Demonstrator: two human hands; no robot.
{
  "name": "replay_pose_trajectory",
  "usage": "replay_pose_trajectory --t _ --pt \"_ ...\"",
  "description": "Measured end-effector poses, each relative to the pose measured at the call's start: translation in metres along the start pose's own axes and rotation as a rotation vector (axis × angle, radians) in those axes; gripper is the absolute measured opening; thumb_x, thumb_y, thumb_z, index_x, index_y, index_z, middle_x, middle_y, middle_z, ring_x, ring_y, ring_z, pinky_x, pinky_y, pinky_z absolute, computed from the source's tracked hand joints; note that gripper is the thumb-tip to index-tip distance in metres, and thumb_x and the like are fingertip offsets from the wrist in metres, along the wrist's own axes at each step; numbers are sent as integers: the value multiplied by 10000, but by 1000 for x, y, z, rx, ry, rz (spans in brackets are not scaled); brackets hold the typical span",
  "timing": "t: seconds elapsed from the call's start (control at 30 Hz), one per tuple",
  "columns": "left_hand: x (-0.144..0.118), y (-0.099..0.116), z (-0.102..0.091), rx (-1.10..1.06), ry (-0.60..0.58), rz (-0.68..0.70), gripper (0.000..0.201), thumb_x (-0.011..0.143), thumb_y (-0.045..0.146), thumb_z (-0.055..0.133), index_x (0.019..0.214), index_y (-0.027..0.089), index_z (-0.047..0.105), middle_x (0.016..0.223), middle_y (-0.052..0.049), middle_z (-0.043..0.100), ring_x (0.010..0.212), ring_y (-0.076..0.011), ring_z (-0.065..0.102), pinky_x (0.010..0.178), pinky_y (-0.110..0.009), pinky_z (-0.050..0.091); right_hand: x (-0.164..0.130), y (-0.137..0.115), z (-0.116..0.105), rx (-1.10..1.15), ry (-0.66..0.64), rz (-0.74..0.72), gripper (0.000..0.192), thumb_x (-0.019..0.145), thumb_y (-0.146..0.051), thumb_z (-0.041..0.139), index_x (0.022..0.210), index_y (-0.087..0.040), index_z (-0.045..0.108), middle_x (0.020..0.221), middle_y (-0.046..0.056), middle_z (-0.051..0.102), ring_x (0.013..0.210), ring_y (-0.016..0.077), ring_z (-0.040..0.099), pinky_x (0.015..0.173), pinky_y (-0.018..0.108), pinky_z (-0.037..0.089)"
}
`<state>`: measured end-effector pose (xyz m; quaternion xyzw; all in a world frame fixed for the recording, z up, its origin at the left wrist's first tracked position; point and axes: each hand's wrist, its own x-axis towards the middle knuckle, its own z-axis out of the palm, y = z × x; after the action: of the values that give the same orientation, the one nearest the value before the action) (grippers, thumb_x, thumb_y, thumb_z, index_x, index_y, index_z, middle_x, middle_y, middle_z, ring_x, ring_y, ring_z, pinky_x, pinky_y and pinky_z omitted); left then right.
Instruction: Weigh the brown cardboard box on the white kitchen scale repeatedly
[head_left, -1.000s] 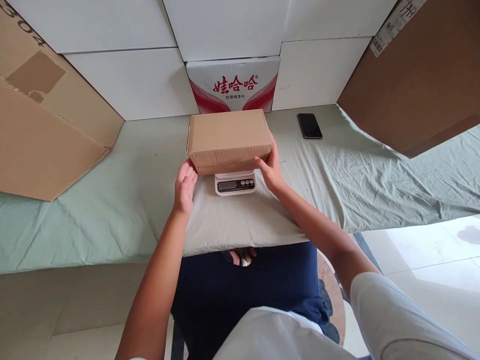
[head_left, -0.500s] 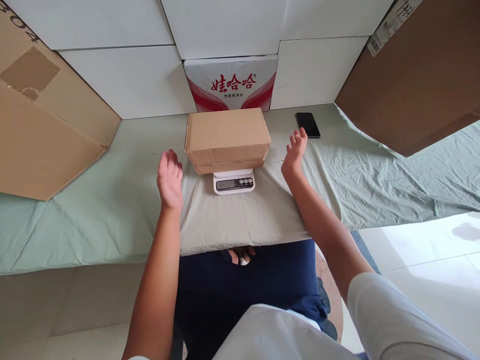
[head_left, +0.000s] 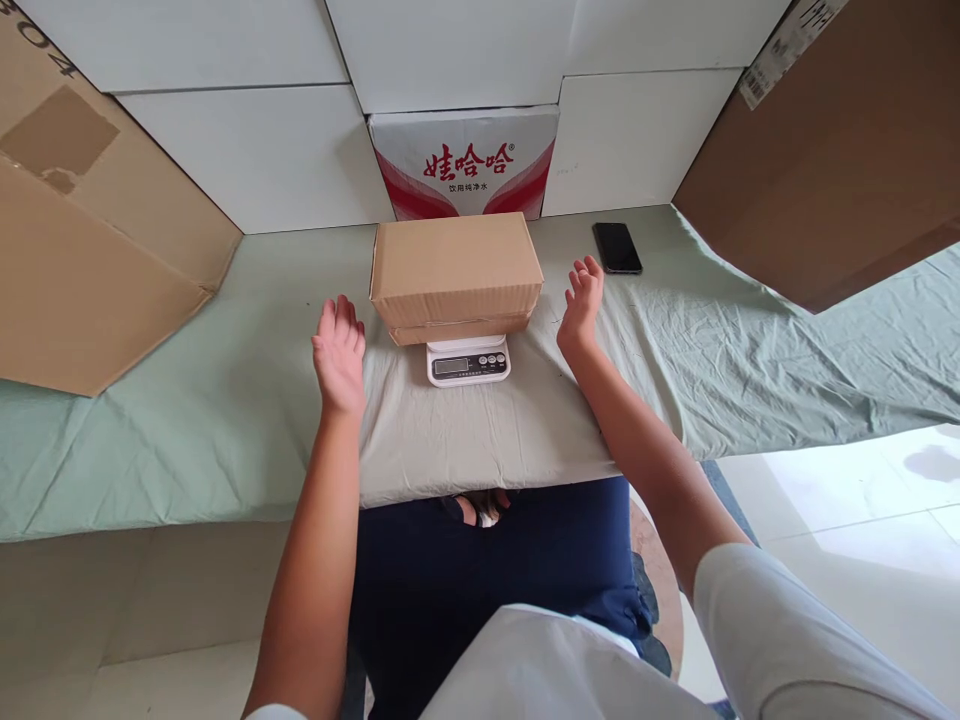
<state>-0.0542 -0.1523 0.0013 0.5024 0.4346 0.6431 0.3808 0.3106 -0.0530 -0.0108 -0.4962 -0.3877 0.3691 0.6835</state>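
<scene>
A closed brown cardboard box [head_left: 457,262] rests on a small white digital kitchen scale [head_left: 469,362], covering its platform. The scale's dark display and round buttons show in front of the box. To the left of the box, and apart from it, my left hand [head_left: 340,355] is open, palm facing inward and fingers extended. My right hand [head_left: 582,305] is open on the other side, fingers slightly curled, also not touching the box. Just beyond the right fingertips lies a black smartphone [head_left: 618,248].
Green cloth [head_left: 187,420] covers the table. Behind the box stands a white-and-red carton [head_left: 465,165] against white panels [head_left: 247,160]. Large cardboard sheets flank the table, one on the left [head_left: 90,260] and one on the right [head_left: 832,160].
My right hand has shifted slightly left, toward the box and away from the phone. My left hand, the box and the scale stay practically where they were.
</scene>
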Motion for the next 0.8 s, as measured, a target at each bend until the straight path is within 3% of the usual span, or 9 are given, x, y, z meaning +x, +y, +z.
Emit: replay_pose_trajectory --t 0.13,0.27,0.43,0.8 --pt "1 -1 -1 41 -7 9 883 851 932 299 1586 463 436 1761 42 359 1677 -230 229 1366 -428 245 -1 -4 2 51 10 37 641 821 -583 435 1412 -338 397 1638 56 418 1584 256 381 1348 613 187" --pt "-1 0 1 -31 -1 25 815 848 893 427 1541 469 492 1740 41 404 1672 -233 251 1359 -425 254 -7 -11 6 54 39 38 592 806 -568 448 1340 -312 460 1581 64 475 1546 252 430 1333 570 241" --pt "-3 6 6 -82 30 8 870 761 910 539 1491 437 559 1730 14 425 1662 -240 284 1339 -395 285 -11 -15 8 64 71 18 398 839 -538 455 1157 -312 536 1452 27 556 1465 224 502 1305 558 286" --pt "-2 1 3 -56 5 30 836 807 908 482 1517 468 528 1729 39 420 1664 -240 277 1347 -422 273 -12 -14 10 94 69 14 327 826 -527 492 1060 -300 528 1353 20 572 1378 216 547 1282 555 306"
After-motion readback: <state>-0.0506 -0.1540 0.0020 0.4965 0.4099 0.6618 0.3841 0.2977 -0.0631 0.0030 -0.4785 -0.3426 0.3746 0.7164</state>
